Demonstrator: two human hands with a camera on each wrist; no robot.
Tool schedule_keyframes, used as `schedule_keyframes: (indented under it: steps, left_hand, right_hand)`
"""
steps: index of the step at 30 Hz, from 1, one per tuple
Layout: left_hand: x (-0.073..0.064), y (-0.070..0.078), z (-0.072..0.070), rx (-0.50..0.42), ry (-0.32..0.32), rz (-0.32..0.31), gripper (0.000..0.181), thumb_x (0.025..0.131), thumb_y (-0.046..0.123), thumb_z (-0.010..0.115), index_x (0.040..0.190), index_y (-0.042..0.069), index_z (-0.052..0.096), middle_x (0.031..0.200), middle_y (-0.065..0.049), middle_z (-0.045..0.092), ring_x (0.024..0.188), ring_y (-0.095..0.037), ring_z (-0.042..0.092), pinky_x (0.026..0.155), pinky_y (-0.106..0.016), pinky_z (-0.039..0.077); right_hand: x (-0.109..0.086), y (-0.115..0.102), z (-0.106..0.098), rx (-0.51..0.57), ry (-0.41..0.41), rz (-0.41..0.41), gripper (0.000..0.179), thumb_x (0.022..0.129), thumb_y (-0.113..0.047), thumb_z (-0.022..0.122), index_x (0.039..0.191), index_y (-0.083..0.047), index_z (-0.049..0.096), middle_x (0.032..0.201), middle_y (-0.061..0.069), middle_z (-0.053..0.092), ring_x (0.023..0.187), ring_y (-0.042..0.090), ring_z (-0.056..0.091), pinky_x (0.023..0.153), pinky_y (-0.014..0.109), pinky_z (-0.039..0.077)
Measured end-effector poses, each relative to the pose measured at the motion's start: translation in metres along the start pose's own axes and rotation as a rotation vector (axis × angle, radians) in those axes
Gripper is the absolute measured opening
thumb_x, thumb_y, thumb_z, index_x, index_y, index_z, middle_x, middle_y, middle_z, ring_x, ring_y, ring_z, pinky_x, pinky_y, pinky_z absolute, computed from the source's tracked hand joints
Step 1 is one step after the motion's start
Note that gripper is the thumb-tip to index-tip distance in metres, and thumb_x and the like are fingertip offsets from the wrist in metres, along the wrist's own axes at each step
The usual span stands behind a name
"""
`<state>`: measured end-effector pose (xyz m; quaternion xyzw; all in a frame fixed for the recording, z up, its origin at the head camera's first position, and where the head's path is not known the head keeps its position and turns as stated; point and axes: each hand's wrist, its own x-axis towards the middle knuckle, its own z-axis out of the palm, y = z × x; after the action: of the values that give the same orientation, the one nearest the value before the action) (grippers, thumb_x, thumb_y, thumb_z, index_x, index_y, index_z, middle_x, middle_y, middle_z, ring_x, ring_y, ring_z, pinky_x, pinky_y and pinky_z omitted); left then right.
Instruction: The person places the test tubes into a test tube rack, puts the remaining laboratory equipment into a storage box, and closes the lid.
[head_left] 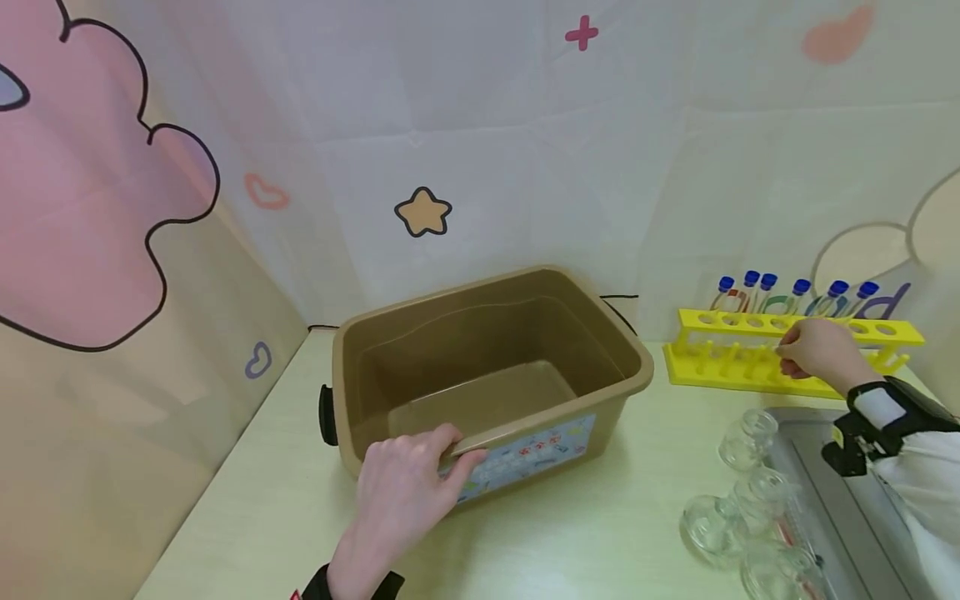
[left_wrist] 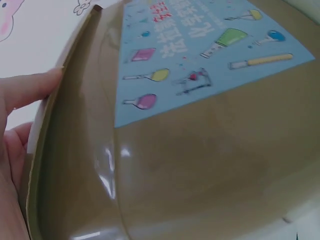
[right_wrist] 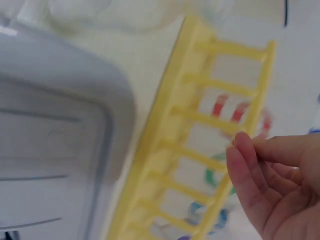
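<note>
My left hand (head_left: 405,479) grips the near rim of a brown plastic bin (head_left: 487,367), and nothing is visible inside it. In the left wrist view the thumb lies on the rim, above a blue printed label (left_wrist: 200,55). My right hand (head_left: 825,354) is in front of a yellow test tube rack (head_left: 712,372). Its thumb and finger tips meet near the rack's rail (right_wrist: 262,75) in the right wrist view, with nothing seen between them. Several test tubes (head_left: 767,283) with blue caps stand tilted at the rack's back.
Several clear glass vessels (head_left: 712,525) stand on the pale table (head_left: 570,542) at the near right. Beside them lies a grey tray (head_left: 840,508), partly under the right forearm. A printed cloth (head_left: 510,167) hangs behind the table. A black clip-like handle (head_left: 327,415) sits at the bin's left side.
</note>
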<state>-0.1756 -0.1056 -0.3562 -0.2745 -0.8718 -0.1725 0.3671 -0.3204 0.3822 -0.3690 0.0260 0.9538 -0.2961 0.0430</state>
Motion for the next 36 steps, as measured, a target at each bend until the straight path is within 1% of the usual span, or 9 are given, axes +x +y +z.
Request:
schedule_keyframes:
  steps: [6,12,16,22,27,29,32,34,36]
  left_hand:
    - [0.005,-0.003,0.004,-0.106,-0.009,0.069,0.022,0.075,0.036,0.070,0.069,0.015,0.065,0.046,0.014,0.037,0.037,0.001,0.024,0.035,-0.015,0.013]
    - [0.011,-0.007,0.008,-0.198,-0.056,0.102,0.025,0.076,0.037,0.069,0.063,0.017,0.060,0.048,0.015,0.035,0.041,0.004,0.019,0.037,-0.015,0.011]
    - [0.017,-0.012,0.009,-0.228,-0.062,0.135,0.029,0.077,0.038,0.068,0.058,0.018,0.057,0.047,0.015,0.031,0.041,0.003,0.018,0.039,-0.015,0.009]
    - [0.023,-0.018,0.010,-0.265,-0.063,0.176,0.035,0.080,0.039,0.065,0.055,0.021,0.047,0.049,0.014,0.020,0.043,0.002,0.014,0.042,-0.017,0.007]
    - [0.023,-0.019,0.013,-0.271,-0.098,0.192,0.034,0.077,0.037,0.068,0.056,0.020,0.048,0.050,0.015,0.024,0.043,0.003,0.018,0.040,-0.016,0.010]
    - [0.024,-0.021,0.011,-0.290,-0.153,0.170,0.030,0.077,0.037,0.068,0.059,0.021,0.051,0.050,0.016,0.029,0.043,0.004,0.024,0.040,-0.015,0.016]
    - [0.028,-0.029,0.005,-0.344,-0.234,0.085,0.020,0.080,0.036,0.066,0.071,0.018,0.064,0.059,0.017,0.049,0.049,0.003,0.041,0.046,-0.016,0.033]
    - [0.033,-0.040,0.000,-0.344,-0.227,-0.006,0.019,0.083,0.033,0.064,0.079,0.015,0.068,0.070,0.012,0.059,0.062,-0.003,0.052,0.058,-0.021,0.042]
    - [0.038,-0.056,-0.003,-0.302,-0.199,-0.097,0.022,0.085,0.029,0.063,0.091,0.008,0.068,0.086,0.003,0.063,0.081,-0.012,0.057,0.072,-0.029,0.044]
  right_hand:
    - [-0.024,-0.056,0.001,0.000,-0.011,-0.111,0.021,0.091,-0.006,0.051,0.093,0.016,0.051,0.065,0.008,0.055,0.056,0.021,0.056,0.054,0.033,0.050]
    - [-0.052,-0.117,0.011,-0.041,0.020,-0.279,0.032,0.092,-0.022,0.052,0.098,0.009,0.053,0.074,0.009,0.059,0.066,0.023,0.058,0.057,0.033,0.050]
    - [-0.065,-0.147,0.016,-0.054,0.056,-0.336,0.038,0.091,-0.027,0.053,0.104,0.008,0.053,0.081,0.012,0.060,0.068,0.024,0.058,0.057,0.033,0.049]
    - [-0.069,-0.162,0.029,-0.181,0.031,-0.375,0.049,0.087,-0.023,0.061,0.112,0.015,0.042,0.070,0.009,0.055,0.054,0.018,0.049,0.047,0.031,0.041]
    - [-0.071,-0.153,0.039,-0.205,0.025,-0.416,0.027,0.085,-0.008,0.057,0.102,0.007,0.043,0.069,0.009,0.053,0.055,0.018,0.053,0.046,0.030,0.044]
    - [-0.074,-0.150,0.042,-0.201,0.046,-0.429,0.020,0.085,-0.007,0.054,0.097,0.005,0.044,0.068,0.009,0.052,0.052,0.018,0.053,0.044,0.029,0.043]
    - [-0.077,-0.149,0.045,-0.190,0.064,-0.441,0.015,0.086,-0.006,0.053,0.091,0.003,0.043,0.066,0.009,0.049,0.046,0.016,0.050,0.039,0.028,0.041]
    - [-0.079,-0.149,0.046,-0.182,0.061,-0.450,0.014,0.086,-0.006,0.053,0.090,0.003,0.042,0.064,0.008,0.047,0.042,0.014,0.048,0.037,0.027,0.040]
    - [-0.081,-0.149,0.046,-0.175,0.063,-0.465,0.014,0.086,-0.005,0.053,0.088,0.002,0.042,0.062,0.007,0.045,0.039,0.013,0.046,0.035,0.027,0.039]
